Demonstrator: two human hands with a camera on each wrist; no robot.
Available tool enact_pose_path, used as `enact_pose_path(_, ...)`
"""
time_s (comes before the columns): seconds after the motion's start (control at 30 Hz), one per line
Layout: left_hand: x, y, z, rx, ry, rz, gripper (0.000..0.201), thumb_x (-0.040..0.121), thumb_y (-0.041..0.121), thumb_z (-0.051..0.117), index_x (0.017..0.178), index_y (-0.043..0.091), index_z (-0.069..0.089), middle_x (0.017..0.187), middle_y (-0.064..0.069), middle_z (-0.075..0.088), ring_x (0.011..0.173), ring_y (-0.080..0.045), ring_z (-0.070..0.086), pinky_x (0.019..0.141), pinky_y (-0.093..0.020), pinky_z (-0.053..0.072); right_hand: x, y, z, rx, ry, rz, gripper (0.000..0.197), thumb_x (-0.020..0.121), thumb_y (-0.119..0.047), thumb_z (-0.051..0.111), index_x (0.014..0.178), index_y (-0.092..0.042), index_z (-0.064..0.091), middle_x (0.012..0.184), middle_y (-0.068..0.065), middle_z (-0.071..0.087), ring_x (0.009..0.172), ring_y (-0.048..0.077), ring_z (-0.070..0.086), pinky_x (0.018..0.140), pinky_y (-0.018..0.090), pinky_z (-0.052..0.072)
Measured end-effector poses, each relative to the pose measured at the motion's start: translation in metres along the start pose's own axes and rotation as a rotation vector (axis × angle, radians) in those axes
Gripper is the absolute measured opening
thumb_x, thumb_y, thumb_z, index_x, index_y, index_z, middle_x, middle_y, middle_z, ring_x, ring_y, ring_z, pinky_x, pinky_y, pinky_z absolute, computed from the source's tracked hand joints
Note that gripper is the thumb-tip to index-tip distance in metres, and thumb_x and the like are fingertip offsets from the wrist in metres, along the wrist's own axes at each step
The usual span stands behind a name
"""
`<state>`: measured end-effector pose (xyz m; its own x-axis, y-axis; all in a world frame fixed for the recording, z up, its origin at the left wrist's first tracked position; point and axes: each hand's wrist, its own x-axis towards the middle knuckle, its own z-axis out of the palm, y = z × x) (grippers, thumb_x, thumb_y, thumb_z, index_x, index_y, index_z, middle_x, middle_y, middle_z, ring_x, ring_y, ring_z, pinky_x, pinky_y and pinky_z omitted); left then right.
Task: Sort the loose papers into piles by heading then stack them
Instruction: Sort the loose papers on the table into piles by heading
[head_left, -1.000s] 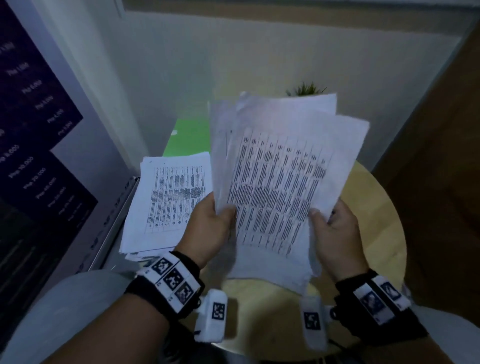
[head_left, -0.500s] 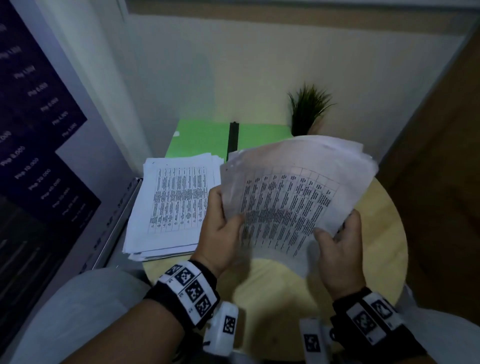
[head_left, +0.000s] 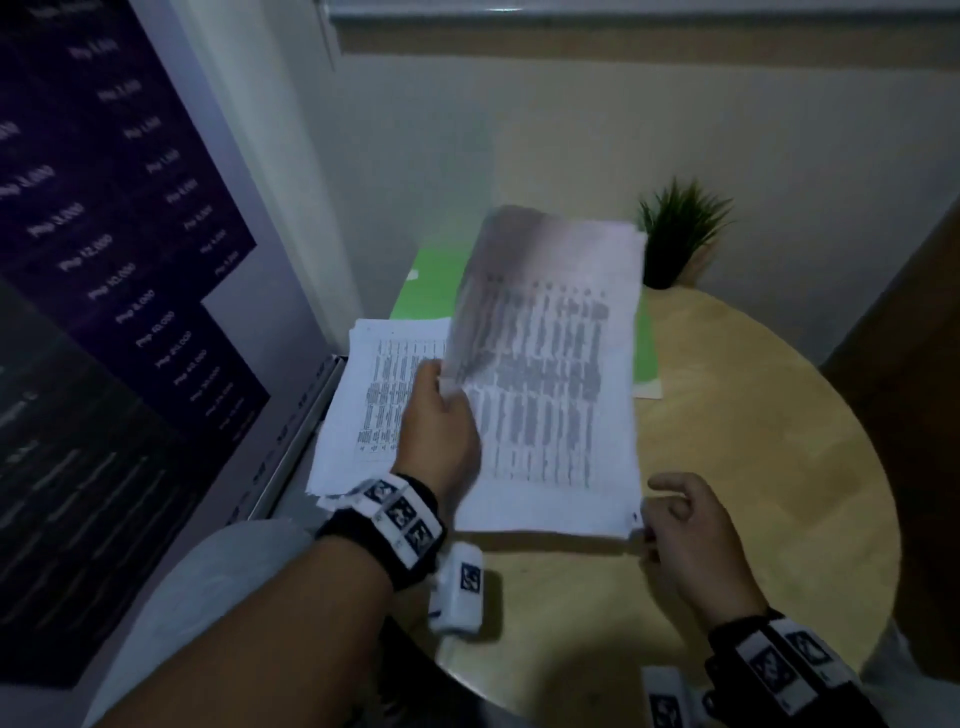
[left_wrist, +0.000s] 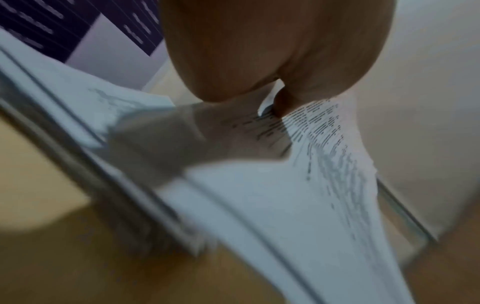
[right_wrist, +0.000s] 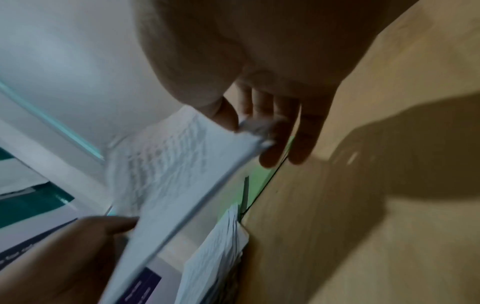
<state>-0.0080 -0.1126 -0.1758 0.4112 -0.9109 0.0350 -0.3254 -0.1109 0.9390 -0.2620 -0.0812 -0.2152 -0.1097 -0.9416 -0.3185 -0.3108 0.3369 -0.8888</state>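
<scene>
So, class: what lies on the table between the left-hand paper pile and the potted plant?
In the head view, a green folder, partly hidden by the held sheets.

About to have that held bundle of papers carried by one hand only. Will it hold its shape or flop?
The held bundle will probably sag: in the left wrist view it already curves away from the left hand, which pinches one edge. The sheets look loose, with uneven edges, so some may slide out. The right hand pinching the near corner likely steadies it.
</scene>
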Motion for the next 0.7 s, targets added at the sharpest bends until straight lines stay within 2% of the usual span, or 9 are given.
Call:
enact_pose_path(0.1,0.053,-0.008,-0.04,0.04,0.103,-0.127,0.026,0.098,0.003,0.04,0.097,0.027,0.048,0.083,-0.013,0.052,0.069,-0.026,0.054,0.056,-0.03,0.044,0.012,0.012,-0.005,-0.071,-0.126,0.127,0.008,0.102,-0.011,0.057,0.109,-0.014,0.061,0.097,0.019,0.071,0.081,0.036,0.066,0.07,0.04,0.048)
enact_pose_path(0.17,0.078,-0.024,-0.065,0.075,0.118,-0.257,0.028,0.09,0.003,0.041,0.107,0.023,0.051,0.084,-0.019,0.056,0.066,-0.03,0.057,0.058,-0.039,0.048,0.02,0.023,-0.007,-0.174,-0.198,0.162,0.008,0.102,-0.017,0.058,0.107,-0.015,0.064,0.098,0.017,0.072,0.085,0.035,0.068,0.074,0.041,0.051)
enact_pose_path(0.3,0.095,-0.06,-0.09,0.242,0.036,-0.342,0.033,0.095,-0.008,0.04,0.12,0.007,0.055,0.077,-0.013,0.058,0.059,-0.026,0.054,0.041,-0.019,0.046,0.028,0.034,-0.007,-0.519,-0.285,0.086,0.005,0.102,-0.033,0.057,0.101,-0.031,0.062,0.101,-0.004,0.067,0.09,0.013,0.062,0.074,0.031,0.048)
enact_pose_path(0.37,0.097,-0.08,-0.094,0.315,0.005,-0.42,0.04,0.09,-0.009,0.05,0.126,0.008,0.058,0.091,-0.011,0.065,0.077,-0.029,0.061,0.056,-0.024,0.053,0.03,0.037,-0.005,-0.592,-0.263,0.053,0.004,0.102,-0.034,0.058,0.1,-0.032,0.061,0.098,-0.008,0.063,0.088,0.006,0.058,0.069,0.025,0.044)
enact_pose_path(0.43,0.105,-0.104,-0.096,0.379,-0.065,-0.532,0.045,0.076,0.002,0.069,0.12,0.007,0.06,0.105,-0.01,0.069,0.09,-0.031,0.065,0.073,-0.035,0.059,0.031,0.039,-0.005,-0.62,-0.242,0.041,0.004,0.101,-0.033,0.059,0.099,-0.032,0.063,0.095,-0.009,0.063,0.085,0.004,0.057,0.067,0.023,0.043)
enact_pose_path(0.47,0.108,-0.117,-0.097,0.386,-0.082,-0.559,0.049,0.068,0.012,0.076,0.114,0.008,0.061,0.102,-0.008,0.069,0.087,-0.03,0.066,0.075,-0.037,0.06,0.031,0.039,-0.005,-0.627,-0.236,0.047,0.004,0.101,-0.032,0.06,0.098,-0.032,0.063,0.094,-0.009,0.063,0.084,0.005,0.057,0.067,0.024,0.044)
enact_pose_path(0.53,0.129,-0.167,-0.096,0.42,-0.121,-0.622,0.049,0.059,0.029,0.082,0.097,0.004,0.066,0.08,-0.006,0.07,0.066,-0.025,0.066,0.062,-0.034,0.059,0.03,0.041,-0.006,-0.639,-0.208,0.046,0.007,0.098,-0.029,0.063,0.093,-0.034,0.064,0.091,-0.008,0.066,0.082,0.007,0.06,0.068,0.028,0.045)
enact_pose_path(0.63,0.123,-0.165,-0.09,0.363,-0.125,-0.69,0.087,0.041,0.05,0.088,0.107,-0.004,0.07,0.08,-0.014,0.075,0.064,-0.027,0.072,0.059,-0.039,0.062,0.026,0.042,-0.004,-0.633,-0.157,0.033,0.011,0.093,-0.025,0.069,0.087,-0.034,0.067,0.085,-0.007,0.07,0.08,0.01,0.063,0.07,0.029,0.046)
enact_pose_path(0.7,0.107,-0.14,-0.086,0.343,-0.134,-0.716,0.057,0.056,0.047,0.086,0.089,0.003,0.07,0.078,-0.01,0.071,0.069,-0.026,0.067,0.066,-0.034,0.058,0.024,0.044,-0.002,-0.643,-0.149,0.022,0.013,0.093,-0.024,0.068,0.086,-0.035,0.067,0.083,-0.009,0.07,0.079,0.009,0.063,0.07,0.03,0.045)
